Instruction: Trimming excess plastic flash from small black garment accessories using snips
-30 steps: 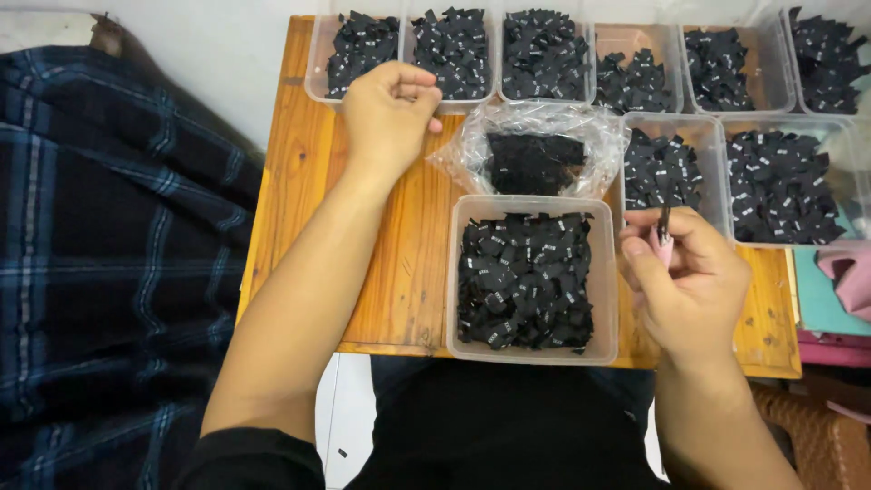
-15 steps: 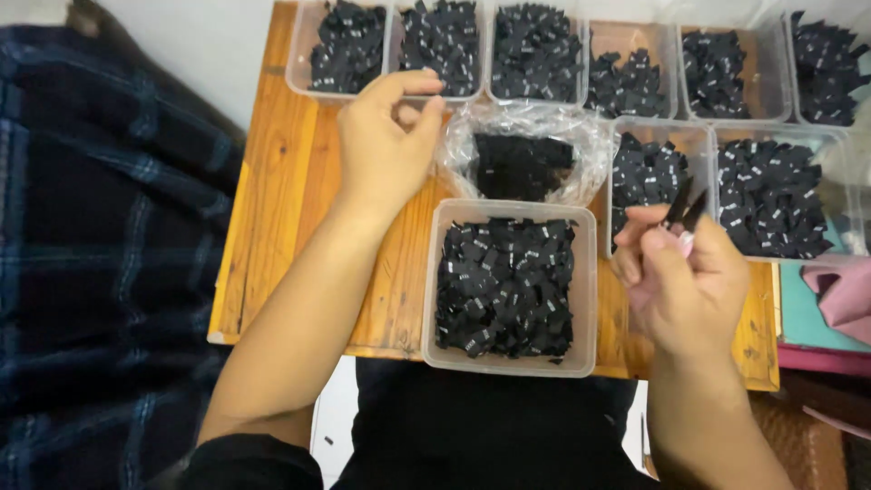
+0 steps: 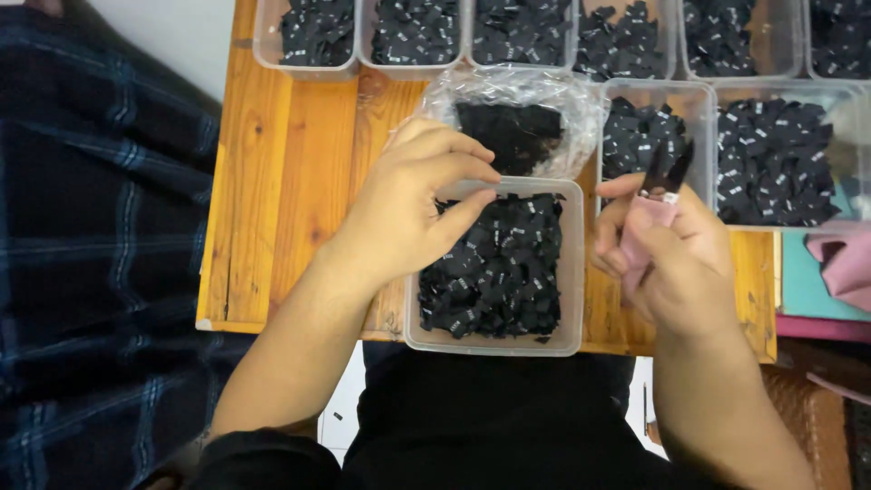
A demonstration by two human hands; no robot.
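My left hand [image 3: 413,213] hovers over the near left corner of a clear plastic tub [image 3: 570,272] full of small black labels [image 3: 499,268], fingers curled with the tips close together; nothing shows between them. My right hand [image 3: 667,254] is to the right of that tub, closed on small pink-handled snips [image 3: 655,207] with a black label strip at the blades. A crumpled clear bag [image 3: 553,109] holding more black labels lies just behind the tub.
A wooden table [image 3: 290,181] carries a back row of clear tubs [image 3: 313,36] filled with black labels, plus two more tubs [image 3: 771,159] on the right. A dark plaid cloth [image 3: 100,245] lies left of the table. Pink and teal items [image 3: 839,263] sit at the right edge.
My left hand has come back from the far-left tubs toward the near tub. My right hand has stayed beside the tub holding the snips. The view has shifted closer.
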